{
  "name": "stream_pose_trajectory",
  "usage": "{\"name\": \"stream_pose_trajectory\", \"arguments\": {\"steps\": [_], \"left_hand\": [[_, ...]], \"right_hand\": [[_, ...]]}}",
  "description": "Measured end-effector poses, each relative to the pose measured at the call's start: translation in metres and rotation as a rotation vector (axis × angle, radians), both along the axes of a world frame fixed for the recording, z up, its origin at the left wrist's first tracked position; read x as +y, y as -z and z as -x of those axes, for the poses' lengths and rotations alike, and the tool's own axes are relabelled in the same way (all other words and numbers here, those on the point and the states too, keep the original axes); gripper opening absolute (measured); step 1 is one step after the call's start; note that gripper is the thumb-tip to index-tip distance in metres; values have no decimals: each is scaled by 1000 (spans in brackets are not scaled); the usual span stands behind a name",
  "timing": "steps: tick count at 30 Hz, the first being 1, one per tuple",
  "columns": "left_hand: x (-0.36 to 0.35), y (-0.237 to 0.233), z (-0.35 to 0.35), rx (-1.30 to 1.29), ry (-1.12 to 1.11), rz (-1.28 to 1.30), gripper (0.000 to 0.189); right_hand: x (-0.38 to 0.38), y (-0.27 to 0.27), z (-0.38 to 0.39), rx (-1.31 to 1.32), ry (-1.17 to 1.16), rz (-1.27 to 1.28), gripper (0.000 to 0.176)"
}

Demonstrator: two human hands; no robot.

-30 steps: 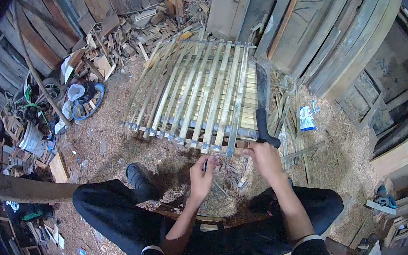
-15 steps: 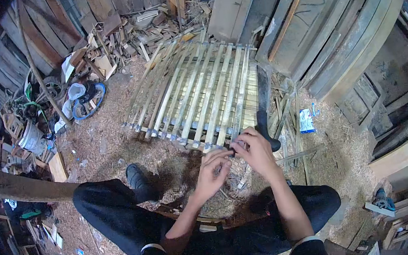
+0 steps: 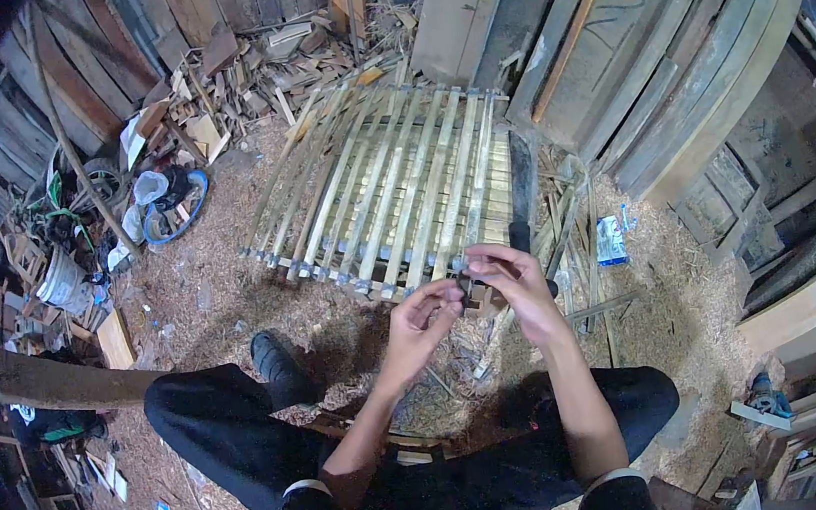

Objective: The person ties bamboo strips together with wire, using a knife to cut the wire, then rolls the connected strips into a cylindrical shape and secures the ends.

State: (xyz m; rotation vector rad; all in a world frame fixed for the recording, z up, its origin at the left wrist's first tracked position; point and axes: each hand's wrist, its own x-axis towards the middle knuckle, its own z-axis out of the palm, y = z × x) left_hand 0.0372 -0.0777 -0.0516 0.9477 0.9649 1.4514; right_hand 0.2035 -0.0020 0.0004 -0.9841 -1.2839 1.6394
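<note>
A slatted panel [image 3: 399, 191] of pale strips lies in front of me, with grey bindings where the strips meet the near crosspiece. Both of my hands are at its near right corner. My left hand [image 3: 422, 332] has its thumb and fingertips pinched together just below the edge. My right hand [image 3: 521, 292] is also in a pinch, a little higher and to the right. Something thin and dark shows between the two sets of fingertips, too small to name. The fingers partly hide that corner of the panel.
Wood scraps [image 3: 252, 76] are heaped along the back wall. A blue basin [image 3: 203, 200] and a white bucket [image 3: 64, 286] stand at left. Long boards [image 3: 699, 71] lean at right. Loose strips [image 3: 582, 235] and a blue-white packet [image 3: 611, 241] lie right of the panel. Shavings cover the floor.
My hands have drawn slightly apart at the fingertips, the right moving up and to the right. More of the panel's near right corner now shows between them.
</note>
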Motion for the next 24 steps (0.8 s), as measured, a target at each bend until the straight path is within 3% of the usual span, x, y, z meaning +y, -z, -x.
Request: {"name": "stream_pose_trajectory", "arguments": {"steps": [6,10,12,15,17,24], "left_hand": [[14,-1,2,77,-89,-35,32],[17,-12,-3,98,-139,-71,33],[17,-15,-4,106,-156,-57,33],[16,-16,-5,45,-193,-65,36],[14,-16,-1,-23,-206,22,34],[23,-3,4,-175,-261,-53,28]], "right_hand": [[3,-3,6,30,53,41,32],[3,10,7,-57,21,-68,31],[2,10,13,9,112,-75,29],[1,-2,18,46,267,-37,27],[5,2,11,20,246,-2,27],[2,6,15,-46,155,-67,18]]}}
